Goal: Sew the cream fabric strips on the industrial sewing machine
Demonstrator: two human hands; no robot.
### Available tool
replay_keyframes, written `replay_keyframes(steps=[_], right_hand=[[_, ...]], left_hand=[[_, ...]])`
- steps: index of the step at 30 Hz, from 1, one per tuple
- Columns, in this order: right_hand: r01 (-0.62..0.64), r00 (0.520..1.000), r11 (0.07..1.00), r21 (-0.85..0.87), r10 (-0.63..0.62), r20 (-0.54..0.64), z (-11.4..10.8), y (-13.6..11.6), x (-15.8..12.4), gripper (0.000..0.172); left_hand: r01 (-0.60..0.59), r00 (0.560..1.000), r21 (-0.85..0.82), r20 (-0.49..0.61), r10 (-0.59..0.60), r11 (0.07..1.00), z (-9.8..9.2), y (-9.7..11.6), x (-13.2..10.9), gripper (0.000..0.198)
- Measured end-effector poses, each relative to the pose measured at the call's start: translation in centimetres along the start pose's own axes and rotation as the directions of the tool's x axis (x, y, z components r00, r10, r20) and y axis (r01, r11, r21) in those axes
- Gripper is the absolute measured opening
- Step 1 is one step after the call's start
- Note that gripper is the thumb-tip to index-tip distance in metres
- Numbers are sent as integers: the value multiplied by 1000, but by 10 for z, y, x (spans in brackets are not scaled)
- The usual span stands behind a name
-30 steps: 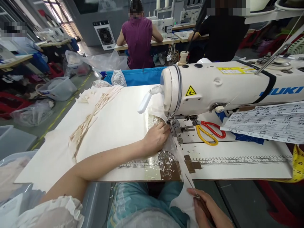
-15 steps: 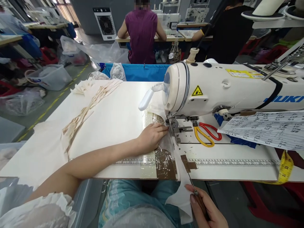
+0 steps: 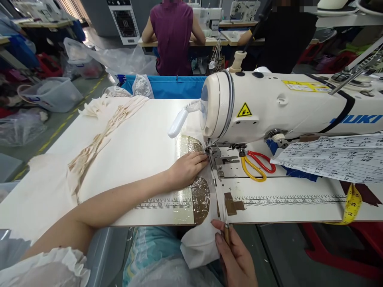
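Observation:
My left hand [image 3: 187, 169] lies flat on a thin white fabric piece [image 3: 201, 241], fingers together and pointing at the presser foot [image 3: 214, 153] of a white sewing machine [image 3: 284, 107]. The fabric runs from the needle over the table's front edge into my lap. My right hand [image 3: 236, 257] is at that front edge, closed on a thin awl with a wooden handle [image 3: 226, 231] and pinching the hanging fabric; the metal tip points up toward the table.
Red-and-yellow scissors [image 3: 255, 163] lie right of the needle. A printed paper sheet [image 3: 332, 157] and a yellow tape measure [image 3: 351, 203] are at the right. Sewn cream pieces [image 3: 98, 131] trail across the left of the table [image 3: 143, 147]. Two people sit at benches behind.
My right hand with the awl has moved left and up toward the table edge, and the hanging fabric has bunched leftward. The left hand stays by the presser foot.

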State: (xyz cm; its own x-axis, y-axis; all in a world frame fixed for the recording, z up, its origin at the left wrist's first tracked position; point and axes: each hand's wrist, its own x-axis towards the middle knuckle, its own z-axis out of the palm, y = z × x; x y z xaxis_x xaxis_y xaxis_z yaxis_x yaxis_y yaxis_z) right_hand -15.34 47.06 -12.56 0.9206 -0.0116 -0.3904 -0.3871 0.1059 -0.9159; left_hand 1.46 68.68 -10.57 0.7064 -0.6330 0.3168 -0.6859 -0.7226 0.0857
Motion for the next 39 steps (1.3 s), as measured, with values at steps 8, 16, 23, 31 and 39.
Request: replay_keyframes(steps=[8,16,23,31,39], right_hand=[[86,995,929,-360,-64,73,-27,-17,26,48],[93,995,893,-441,-92,24,-14,-39,32,58],[96,995,909,-406,-90,35,3,-55,42,61],[205,979,863,-462,-184,90,6,-60,56,56],[374,926,760,-531,-333,175,12,-66,72,43]], left_hand=[[86,996,78,-27,-84,993,-5,10,14,33],[-59,991,-113,-124,45,992,3,-7,10,31],[11,993,-27,-117,-14,1000,4,-9,12,30],[-51,991,-83,-128,40,995,3,-12,10,30],[37,996,-35,-80,-39,999,3,-13,12,31]])
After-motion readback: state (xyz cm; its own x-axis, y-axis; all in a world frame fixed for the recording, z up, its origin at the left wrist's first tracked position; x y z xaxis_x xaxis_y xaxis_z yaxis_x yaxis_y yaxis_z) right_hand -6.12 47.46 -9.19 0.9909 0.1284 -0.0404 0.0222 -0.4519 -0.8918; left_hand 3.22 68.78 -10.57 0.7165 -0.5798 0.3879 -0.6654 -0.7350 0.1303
